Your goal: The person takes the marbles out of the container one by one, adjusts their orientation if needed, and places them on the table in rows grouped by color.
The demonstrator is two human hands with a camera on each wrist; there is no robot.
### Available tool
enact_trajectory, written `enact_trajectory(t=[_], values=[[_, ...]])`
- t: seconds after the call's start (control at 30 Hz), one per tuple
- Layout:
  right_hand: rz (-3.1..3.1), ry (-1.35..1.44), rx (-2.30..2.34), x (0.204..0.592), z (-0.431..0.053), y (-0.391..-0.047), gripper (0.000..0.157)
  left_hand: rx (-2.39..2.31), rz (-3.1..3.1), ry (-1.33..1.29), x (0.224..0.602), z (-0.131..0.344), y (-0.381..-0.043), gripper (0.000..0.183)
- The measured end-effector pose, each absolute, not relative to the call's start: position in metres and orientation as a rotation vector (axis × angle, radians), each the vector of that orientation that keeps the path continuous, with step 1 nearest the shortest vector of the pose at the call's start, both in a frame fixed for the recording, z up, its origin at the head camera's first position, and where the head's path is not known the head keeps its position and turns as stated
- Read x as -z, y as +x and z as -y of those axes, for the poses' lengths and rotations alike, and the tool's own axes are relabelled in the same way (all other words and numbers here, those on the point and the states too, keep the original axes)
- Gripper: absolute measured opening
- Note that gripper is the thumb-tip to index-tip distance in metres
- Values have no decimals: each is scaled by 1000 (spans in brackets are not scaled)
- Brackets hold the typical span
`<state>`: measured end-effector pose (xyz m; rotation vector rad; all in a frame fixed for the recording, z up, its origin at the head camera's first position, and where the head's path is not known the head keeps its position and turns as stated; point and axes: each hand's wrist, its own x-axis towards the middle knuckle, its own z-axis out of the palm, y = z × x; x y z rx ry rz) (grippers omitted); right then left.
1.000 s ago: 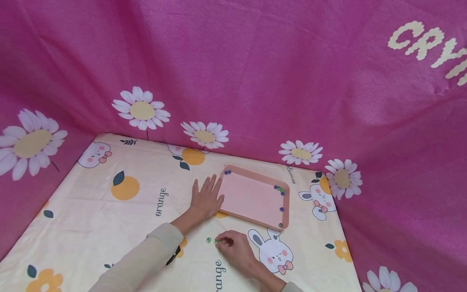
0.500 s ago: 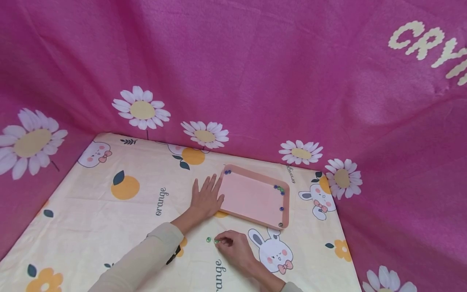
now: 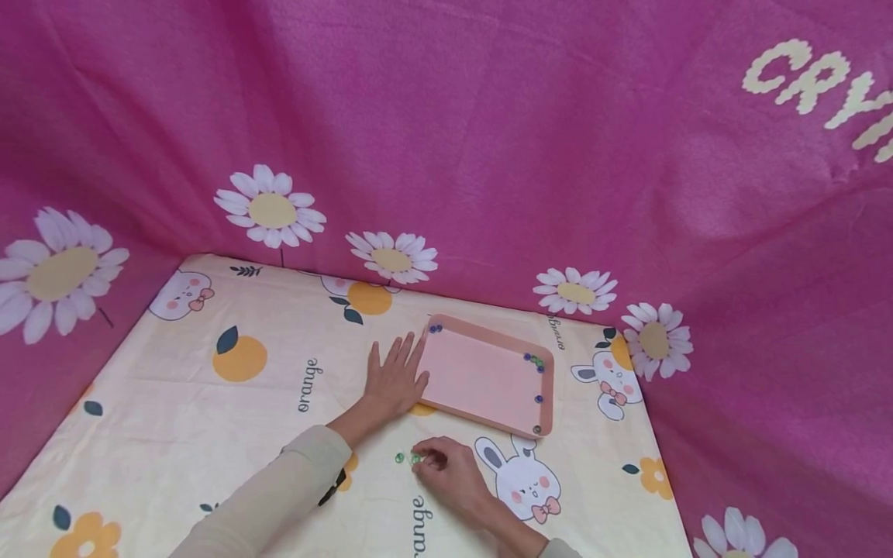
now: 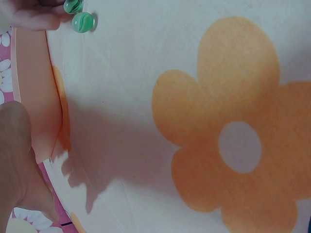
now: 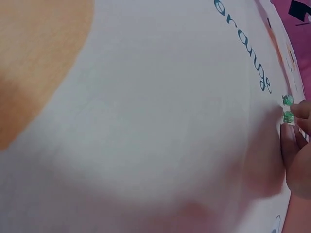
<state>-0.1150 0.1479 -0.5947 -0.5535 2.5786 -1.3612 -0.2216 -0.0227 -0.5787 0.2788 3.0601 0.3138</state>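
My left hand (image 3: pixel 392 380) lies flat with spread fingers against the left edge of a shallow pink tray (image 3: pixel 474 372). In front of the tray, my right hand (image 3: pixel 449 477) pinches a green marble (image 3: pixel 415 459) between thumb and fingertip, down at the cloth. Just left of it a second green marble (image 3: pixel 400 458) lies on the cloth. In the left wrist view a swirled green marble (image 4: pixel 83 22) sits close to the right fingers. Two green marbles also show in the right wrist view, one of them (image 5: pixel 288 117) between the fingertips (image 5: pixel 287 138).
Inside the tray, blue marbles (image 3: pixel 436 328) sit in the far left corner. Several blue and green marbles (image 3: pixel 536 361) cluster at the far right, with others (image 3: pixel 539 399) along the right wall. A printed cloth (image 3: pixel 174 434) covers the table, and a magenta curtain (image 3: pixel 446 155) hangs behind.
The right fingertips have parted slightly, and more of the green marble at them shows. The left hand and the tray have stayed in place.
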Motion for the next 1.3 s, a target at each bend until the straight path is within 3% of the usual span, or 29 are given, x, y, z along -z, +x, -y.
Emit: enact_trajectory(t=[0.37, 0.57, 0.73, 1.1, 1.3], values=[[-2726, -539, 1402, 569, -165, -130, 20, -303, -3068, 281, 579, 22, -223, 69], [-3049, -659, 1154, 560, -194, -151, 25, -326, -3050, 278, 581, 22, -222, 70], [-3229, -658, 934, 557, -223, -167, 40, -324, -3045, 270, 582, 22, -222, 71], [-3228, -265, 538, 571, -280, -182, 73, -329, -3050, 284, 582, 23, -223, 70], [-3173, -187, 405, 579, -292, -183, 83, -301, -3055, 290, 580, 23, -223, 70]])
